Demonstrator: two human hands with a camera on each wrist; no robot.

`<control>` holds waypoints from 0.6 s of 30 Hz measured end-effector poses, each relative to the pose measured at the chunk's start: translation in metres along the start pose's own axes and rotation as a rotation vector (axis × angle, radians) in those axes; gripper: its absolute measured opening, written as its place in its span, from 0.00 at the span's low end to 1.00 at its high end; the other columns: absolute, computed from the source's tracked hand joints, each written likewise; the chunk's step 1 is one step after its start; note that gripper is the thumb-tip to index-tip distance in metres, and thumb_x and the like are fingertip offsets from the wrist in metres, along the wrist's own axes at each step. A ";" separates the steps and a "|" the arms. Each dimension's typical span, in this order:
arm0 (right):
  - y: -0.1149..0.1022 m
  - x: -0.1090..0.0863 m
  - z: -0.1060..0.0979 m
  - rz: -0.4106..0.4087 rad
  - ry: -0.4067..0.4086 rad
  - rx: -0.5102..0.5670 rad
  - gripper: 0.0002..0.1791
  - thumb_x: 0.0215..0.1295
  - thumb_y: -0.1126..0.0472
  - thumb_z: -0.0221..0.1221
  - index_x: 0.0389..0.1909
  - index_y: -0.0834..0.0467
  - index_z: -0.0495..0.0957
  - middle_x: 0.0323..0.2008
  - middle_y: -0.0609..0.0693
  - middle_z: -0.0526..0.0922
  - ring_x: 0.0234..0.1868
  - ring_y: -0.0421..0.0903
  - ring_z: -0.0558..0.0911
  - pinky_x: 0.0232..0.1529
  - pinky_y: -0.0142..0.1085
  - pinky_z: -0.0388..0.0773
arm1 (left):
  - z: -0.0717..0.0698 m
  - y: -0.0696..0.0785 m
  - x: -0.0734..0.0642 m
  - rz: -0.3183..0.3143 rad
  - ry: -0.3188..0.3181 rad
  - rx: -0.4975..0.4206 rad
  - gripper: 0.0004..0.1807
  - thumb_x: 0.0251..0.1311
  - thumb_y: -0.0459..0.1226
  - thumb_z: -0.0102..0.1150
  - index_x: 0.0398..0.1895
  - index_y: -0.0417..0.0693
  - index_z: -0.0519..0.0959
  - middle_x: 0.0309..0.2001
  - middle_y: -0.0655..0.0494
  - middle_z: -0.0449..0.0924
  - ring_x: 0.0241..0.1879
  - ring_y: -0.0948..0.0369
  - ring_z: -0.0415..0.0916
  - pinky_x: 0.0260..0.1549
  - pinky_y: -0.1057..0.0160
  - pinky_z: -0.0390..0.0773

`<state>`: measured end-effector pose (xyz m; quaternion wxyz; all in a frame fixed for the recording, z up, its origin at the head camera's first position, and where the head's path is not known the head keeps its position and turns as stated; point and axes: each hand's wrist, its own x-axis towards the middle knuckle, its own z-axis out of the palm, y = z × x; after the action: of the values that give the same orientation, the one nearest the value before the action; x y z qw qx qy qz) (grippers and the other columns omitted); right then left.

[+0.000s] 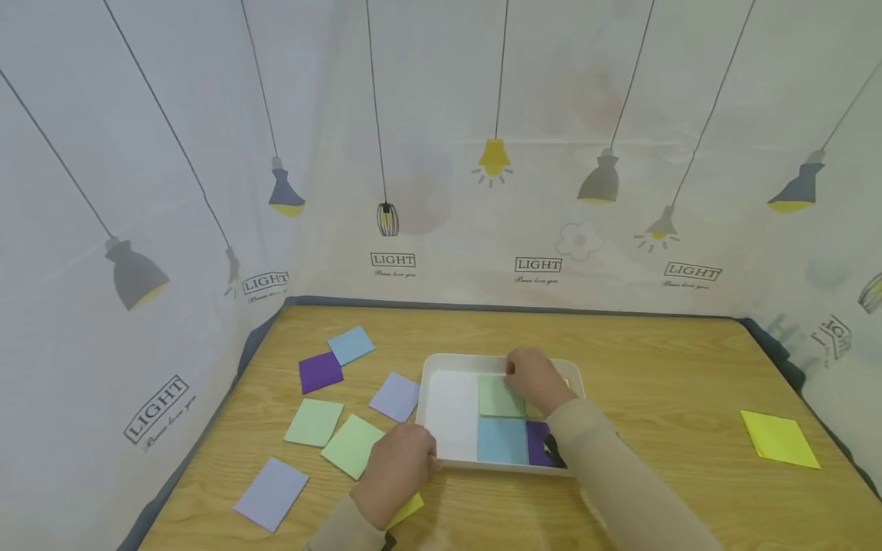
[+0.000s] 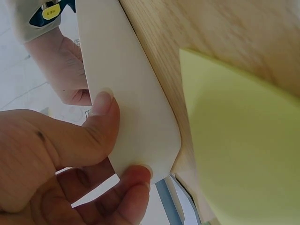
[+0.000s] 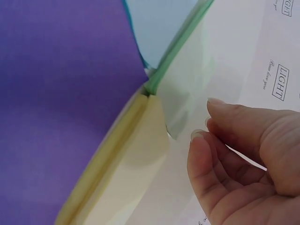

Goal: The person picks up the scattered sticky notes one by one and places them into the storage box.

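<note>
A white tray (image 1: 448, 417) holds square paper pads: light green (image 1: 498, 396), blue (image 1: 501, 441), purple (image 1: 537, 442) and a partly hidden yellow one (image 3: 136, 164). My left hand (image 1: 400, 464) grips the tray's near left corner. In the left wrist view, its thumb presses the outer wall (image 2: 129, 108) and a finger touches the corner. Over the tray's far side, my right hand (image 1: 540, 383) hovers beside the light green pad. Its fingers curve loosely in the right wrist view, thumb near the fingertips, with nothing visible between them.
Left of the tray lie loose pads: a blue (image 1: 351, 345), a purple (image 1: 320, 372), lavender (image 1: 272, 493) and light green (image 1: 314, 422) ones. A yellow pad (image 1: 406, 511) is partly under my left hand. Another yellow pad (image 1: 780, 438) lies far right. Printed cloth (image 1: 448, 153) surrounds the table.
</note>
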<state>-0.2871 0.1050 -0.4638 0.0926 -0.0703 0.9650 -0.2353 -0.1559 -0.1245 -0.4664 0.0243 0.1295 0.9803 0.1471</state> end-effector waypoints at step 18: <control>0.004 -0.010 -0.014 -0.006 -0.003 0.043 0.03 0.66 0.63 0.65 0.33 0.58 0.82 0.32 0.50 0.83 0.34 0.46 0.79 0.37 0.37 0.79 | 0.000 0.001 0.001 -0.003 -0.010 -0.003 0.07 0.49 0.39 0.75 0.19 0.53 0.86 0.25 0.63 0.83 0.27 0.65 0.75 0.27 0.62 0.80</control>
<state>-0.2810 0.1163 -0.4519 0.0950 -0.0715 0.9593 -0.2563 -0.1563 -0.1234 -0.4660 0.0297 0.1290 0.9801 0.1479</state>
